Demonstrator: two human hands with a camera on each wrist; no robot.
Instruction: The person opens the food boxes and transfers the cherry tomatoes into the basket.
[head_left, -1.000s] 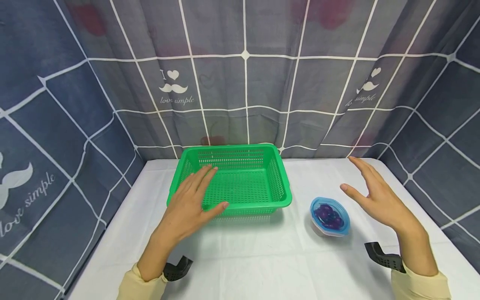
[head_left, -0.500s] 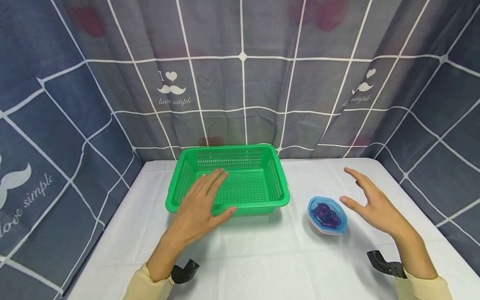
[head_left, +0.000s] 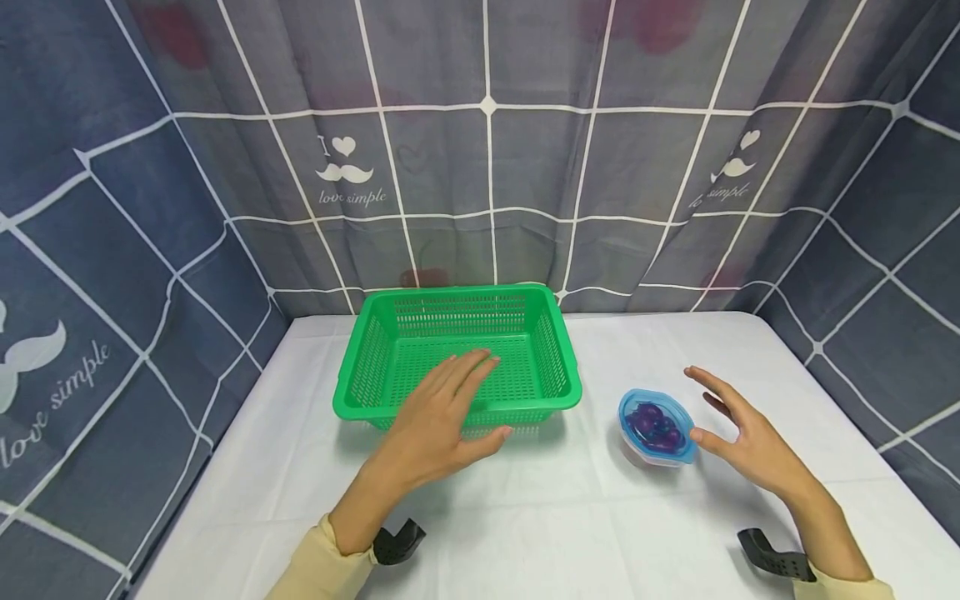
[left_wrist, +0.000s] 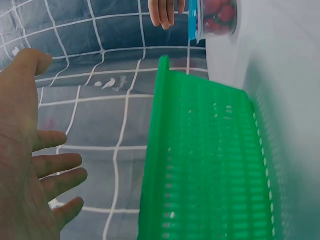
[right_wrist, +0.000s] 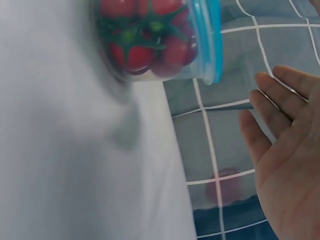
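A clear tub (head_left: pixel 657 427) with a blue lid stands on the right of the white table. Through its wall in the right wrist view, red cherry tomatoes (right_wrist: pixel 132 55) with green stems show. My right hand (head_left: pixel 757 442) hovers just right of the tub, fingers extended and thumb near the lid; whether it touches I cannot tell. Over the front rim of an empty green plastic basket (head_left: pixel 564 350) is my left hand (head_left: pixel 442 421), its fingers extended and holding nothing. The left wrist view has the basket's side (left_wrist: pixel 200 150) beside the open palm (left_wrist: pixel 22 160).
A white cloth (head_left: pixel 525 533) covers the table. Grey-blue checked curtains (head_left: pixel 442 167) rise behind it and along both sides. A black strap (head_left: pixel 397 542) sits at the left wrist and another black strap (head_left: pixel 776 557) at the right.
My left hand has moved right and toward me across the basket's front. My right hand has come lower and nearer to the tub. Basket and tub stay in place.
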